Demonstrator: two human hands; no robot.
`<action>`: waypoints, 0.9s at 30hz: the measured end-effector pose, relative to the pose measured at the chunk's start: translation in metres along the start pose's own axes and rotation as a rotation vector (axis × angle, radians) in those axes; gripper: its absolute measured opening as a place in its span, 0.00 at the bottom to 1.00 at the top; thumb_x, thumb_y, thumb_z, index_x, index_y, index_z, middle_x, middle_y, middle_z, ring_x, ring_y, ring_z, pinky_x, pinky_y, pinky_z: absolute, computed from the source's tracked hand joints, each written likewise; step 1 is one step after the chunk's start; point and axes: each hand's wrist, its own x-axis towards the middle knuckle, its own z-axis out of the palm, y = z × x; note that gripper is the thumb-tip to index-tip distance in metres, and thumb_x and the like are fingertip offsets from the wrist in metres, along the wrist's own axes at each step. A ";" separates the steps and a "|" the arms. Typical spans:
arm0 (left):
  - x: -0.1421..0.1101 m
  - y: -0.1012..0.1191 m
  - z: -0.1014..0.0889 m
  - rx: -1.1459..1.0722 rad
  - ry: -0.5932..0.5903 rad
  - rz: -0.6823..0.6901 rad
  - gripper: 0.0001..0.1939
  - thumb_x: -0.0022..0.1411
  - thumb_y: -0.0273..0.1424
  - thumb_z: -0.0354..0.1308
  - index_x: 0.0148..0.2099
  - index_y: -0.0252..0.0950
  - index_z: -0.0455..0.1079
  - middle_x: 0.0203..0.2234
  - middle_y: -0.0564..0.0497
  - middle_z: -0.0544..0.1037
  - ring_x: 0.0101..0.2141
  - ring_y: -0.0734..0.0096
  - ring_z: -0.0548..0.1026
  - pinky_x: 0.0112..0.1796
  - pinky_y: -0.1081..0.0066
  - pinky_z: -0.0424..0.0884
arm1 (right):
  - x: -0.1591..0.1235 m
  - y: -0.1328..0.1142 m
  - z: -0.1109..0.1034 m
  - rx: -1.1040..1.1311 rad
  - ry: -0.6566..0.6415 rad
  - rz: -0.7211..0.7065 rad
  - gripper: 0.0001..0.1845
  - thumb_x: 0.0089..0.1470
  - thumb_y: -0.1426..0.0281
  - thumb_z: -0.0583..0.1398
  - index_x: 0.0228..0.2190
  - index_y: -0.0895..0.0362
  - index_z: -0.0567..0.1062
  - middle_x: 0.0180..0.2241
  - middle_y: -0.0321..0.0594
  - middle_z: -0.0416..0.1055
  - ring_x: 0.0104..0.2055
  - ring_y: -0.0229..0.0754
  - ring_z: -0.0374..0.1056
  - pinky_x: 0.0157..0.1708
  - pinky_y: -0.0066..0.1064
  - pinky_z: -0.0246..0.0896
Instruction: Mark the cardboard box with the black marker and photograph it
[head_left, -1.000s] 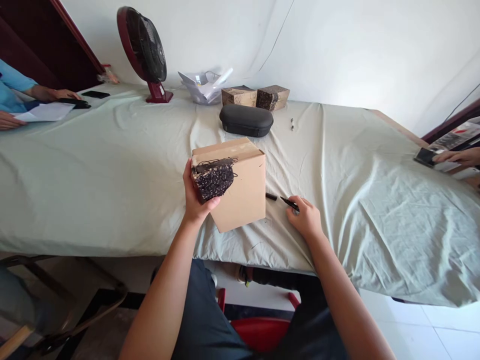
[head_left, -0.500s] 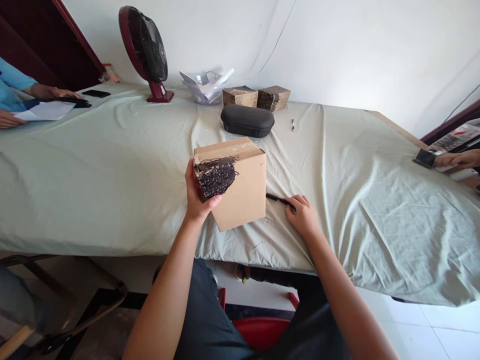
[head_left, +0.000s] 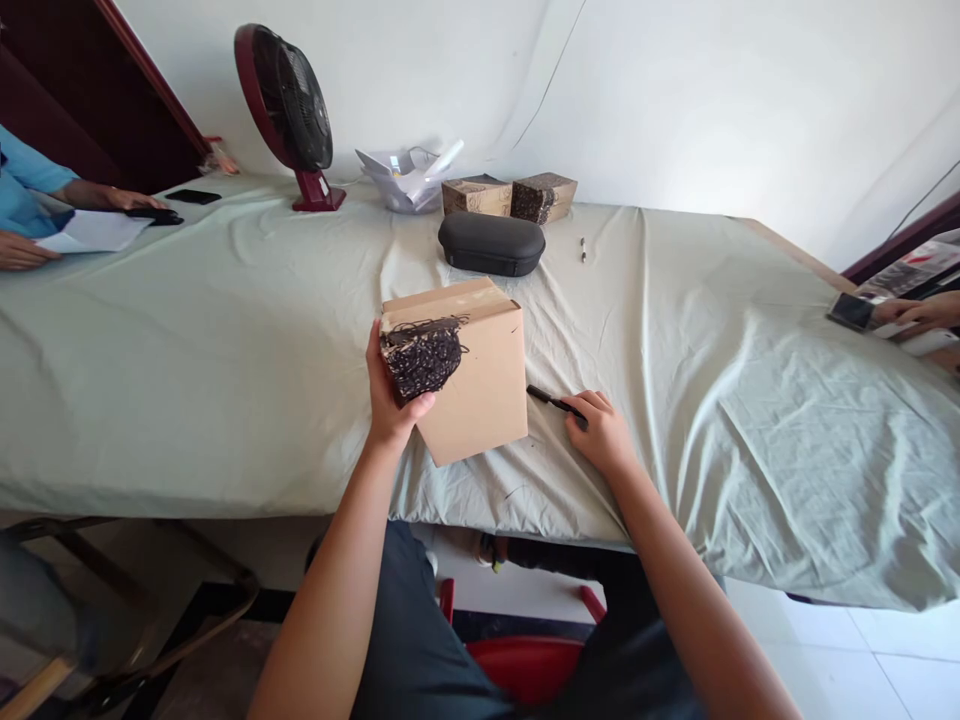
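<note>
1. The left hand (head_left: 390, 412) grips the box (head_left: 486, 390) on the bench (head_left: 225, 400), by its black-scribbled corner; the broad side is mostly plain.
2. The right hand (head_left: 606, 436) holds the pen (head_left: 562, 404) beside the box.

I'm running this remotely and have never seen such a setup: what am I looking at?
There is no robot here. A camera on a person's head looks forward and down at their bare hands. The left hand grips a cardboard box by its darkly scribbled corner; the right hand holds a black pen. On the cloth-covered table behind are a black case, two patterned boxes and a fan. Other people's hands show at both edges.
</note>
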 end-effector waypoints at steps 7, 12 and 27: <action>-0.002 -0.002 0.000 -0.035 0.012 -0.019 0.65 0.47 0.57 0.75 0.78 0.48 0.47 0.74 0.37 0.62 0.72 0.38 0.65 0.70 0.45 0.63 | 0.001 0.000 0.003 0.024 -0.019 0.006 0.21 0.66 0.74 0.55 0.53 0.54 0.82 0.46 0.49 0.81 0.50 0.55 0.75 0.47 0.48 0.77; -0.002 -0.003 0.002 -0.039 0.023 -0.056 0.68 0.45 0.60 0.75 0.79 0.47 0.45 0.73 0.37 0.63 0.72 0.38 0.64 0.70 0.46 0.63 | 0.002 -0.001 0.003 0.031 -0.041 0.034 0.18 0.70 0.70 0.55 0.52 0.51 0.83 0.46 0.45 0.84 0.50 0.54 0.74 0.48 0.47 0.76; -0.003 0.000 0.004 -0.008 0.025 -0.126 0.73 0.42 0.64 0.72 0.81 0.46 0.42 0.74 0.36 0.61 0.73 0.38 0.63 0.72 0.46 0.59 | 0.049 -0.036 0.027 -0.201 -0.196 0.186 0.13 0.71 0.66 0.56 0.49 0.54 0.79 0.54 0.54 0.75 0.55 0.59 0.68 0.52 0.46 0.64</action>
